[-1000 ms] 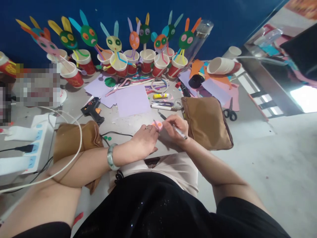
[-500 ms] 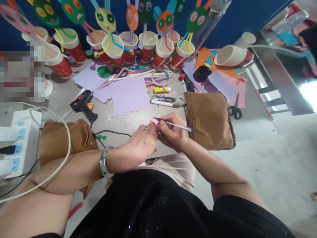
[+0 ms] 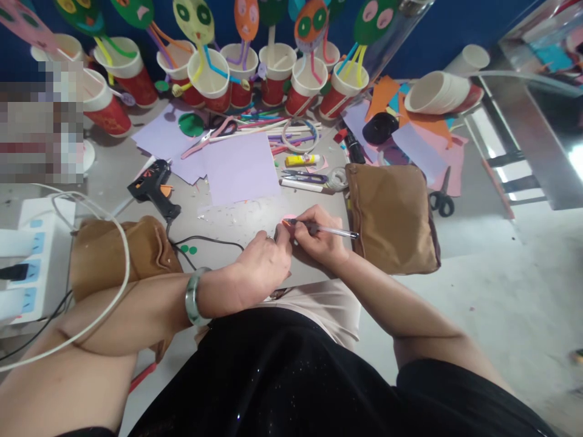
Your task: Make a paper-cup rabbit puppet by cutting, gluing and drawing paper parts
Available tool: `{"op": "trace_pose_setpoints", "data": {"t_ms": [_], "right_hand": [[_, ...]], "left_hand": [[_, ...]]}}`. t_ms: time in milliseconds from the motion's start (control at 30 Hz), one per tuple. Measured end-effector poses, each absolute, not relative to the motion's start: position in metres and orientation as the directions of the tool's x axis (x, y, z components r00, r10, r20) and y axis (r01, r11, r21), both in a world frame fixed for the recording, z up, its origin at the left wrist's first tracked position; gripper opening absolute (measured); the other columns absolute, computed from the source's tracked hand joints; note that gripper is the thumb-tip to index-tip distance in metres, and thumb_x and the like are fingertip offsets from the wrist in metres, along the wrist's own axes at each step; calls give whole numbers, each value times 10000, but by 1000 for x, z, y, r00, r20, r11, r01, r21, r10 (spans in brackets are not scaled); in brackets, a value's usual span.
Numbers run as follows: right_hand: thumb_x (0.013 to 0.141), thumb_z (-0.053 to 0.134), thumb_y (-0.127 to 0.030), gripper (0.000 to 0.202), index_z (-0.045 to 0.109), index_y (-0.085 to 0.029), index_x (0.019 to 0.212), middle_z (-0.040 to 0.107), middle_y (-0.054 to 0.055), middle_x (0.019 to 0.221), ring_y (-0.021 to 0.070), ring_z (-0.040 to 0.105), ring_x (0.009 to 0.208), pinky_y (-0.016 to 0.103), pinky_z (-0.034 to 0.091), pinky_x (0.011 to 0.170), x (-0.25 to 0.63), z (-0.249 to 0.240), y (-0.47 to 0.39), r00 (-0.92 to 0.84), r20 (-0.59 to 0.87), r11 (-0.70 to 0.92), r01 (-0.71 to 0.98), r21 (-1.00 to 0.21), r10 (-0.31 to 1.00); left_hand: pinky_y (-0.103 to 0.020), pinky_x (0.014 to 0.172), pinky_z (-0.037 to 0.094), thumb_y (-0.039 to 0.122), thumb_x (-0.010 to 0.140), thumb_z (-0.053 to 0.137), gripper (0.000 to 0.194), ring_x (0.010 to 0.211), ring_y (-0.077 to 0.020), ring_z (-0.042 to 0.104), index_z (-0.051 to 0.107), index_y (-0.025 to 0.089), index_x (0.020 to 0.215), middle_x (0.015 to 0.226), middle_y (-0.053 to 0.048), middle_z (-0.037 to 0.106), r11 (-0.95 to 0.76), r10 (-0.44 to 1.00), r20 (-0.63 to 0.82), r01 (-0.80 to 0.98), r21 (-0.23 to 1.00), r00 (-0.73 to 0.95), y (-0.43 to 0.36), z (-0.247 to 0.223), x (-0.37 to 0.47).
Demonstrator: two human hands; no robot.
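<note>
My right hand (image 3: pixel 322 238) is closed around a clear-barrelled pen (image 3: pixel 336 231), its dark tip pointing left. The tip meets a small pink and orange paper piece (image 3: pixel 288 217) on the table, mostly covered by fingers. My left hand (image 3: pixel 263 262) has its fingers pressed together on the near side of that piece, holding it; the fingertips are partly hidden. Beyond the hands lies a lilac paper sheet (image 3: pixel 243 170). Two small green paper discs (image 3: pixel 192 250) rest left of my left hand.
Black glue gun (image 3: pixel 155 189) and brown pouch (image 3: pixel 122 252) at left; another brown pouch (image 3: pixel 392 218) beside my right hand. Farther back are a glue stick (image 3: pixel 302 159), purple-handled snips (image 3: pixel 305 176), scissors (image 3: pixel 443 197) and red cups (image 3: pixel 209 82) with paper-faced figures. A white cable (image 3: pixel 126 261) crosses my left forearm.
The view has shifted slightly, so background things sit a little differently. The pen lies flatter and its tip is now against the paper piece. Both hands keep their holds.
</note>
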State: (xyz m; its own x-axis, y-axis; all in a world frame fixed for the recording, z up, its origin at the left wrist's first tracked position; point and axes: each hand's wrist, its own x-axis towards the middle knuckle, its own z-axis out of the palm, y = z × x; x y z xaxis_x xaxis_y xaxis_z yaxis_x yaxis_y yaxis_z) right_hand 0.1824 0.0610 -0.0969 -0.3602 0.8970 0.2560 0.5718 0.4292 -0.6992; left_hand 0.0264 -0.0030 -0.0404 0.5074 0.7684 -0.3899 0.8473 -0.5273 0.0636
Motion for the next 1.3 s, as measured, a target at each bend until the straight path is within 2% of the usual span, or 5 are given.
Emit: {"op": "trace_pose_setpoints", "data": {"t_ms": [233, 467, 767, 1100, 1300], "right_hand": [[878, 617, -319, 104, 582, -289, 784, 671, -22, 631, 170, 612, 551, 321, 505, 558, 182, -101, 61, -372, 262, 445, 600, -665, 891], [878, 614, -305, 93, 580, -284, 795, 674, -22, 635, 163, 605, 540, 312, 494, 550, 182, -102, 61, -384, 283, 467, 573, -674, 879], [874, 614, -288, 86, 575, -275, 798, 658, -27, 618, 154, 585, 526, 299, 477, 539, 181, -102, 61, -393, 285, 473, 562, -678, 874], [868, 596, -269, 90, 558, -242, 791, 652, -34, 605, 125, 558, 502, 265, 442, 528, 182, -102, 62, -413, 318, 512, 549, -661, 853], [866, 590, -242, 67, 573, -241, 801, 702, -7, 679, 135, 611, 555, 265, 462, 552, 181, -102, 61, -420, 342, 537, 558, -633, 840]], "left_hand": [[-421, 891, 497, 377, 997, 603, 675, 915, -285, 729, 473, -43, 1510, 1592, -364, 405, -528, 763, -406, 848, 57, 502, -3, -37, 27], [-422, 875, 509, 392, 1011, 584, 718, 917, -298, 742, 409, -48, 1552, 1614, -381, 352, -533, 753, -432, 845, 42, 497, -2, -37, 27], [-429, 901, 514, 408, 1008, 592, 740, 938, -306, 750, 400, -53, 1554, 1618, -395, 329, -529, 755, -427, 847, 51, 497, -2, -41, 27], [-395, 886, 517, 402, 1017, 585, 743, 903, -265, 747, 387, -58, 1564, 1608, -394, 347, -536, 763, -421, 844, 14, 491, -4, -35, 27], [-391, 902, 524, 392, 1018, 593, 747, 925, -268, 751, 377, -61, 1571, 1609, -403, 333, -530, 754, -442, 848, 29, 486, -2, -31, 28]]}}
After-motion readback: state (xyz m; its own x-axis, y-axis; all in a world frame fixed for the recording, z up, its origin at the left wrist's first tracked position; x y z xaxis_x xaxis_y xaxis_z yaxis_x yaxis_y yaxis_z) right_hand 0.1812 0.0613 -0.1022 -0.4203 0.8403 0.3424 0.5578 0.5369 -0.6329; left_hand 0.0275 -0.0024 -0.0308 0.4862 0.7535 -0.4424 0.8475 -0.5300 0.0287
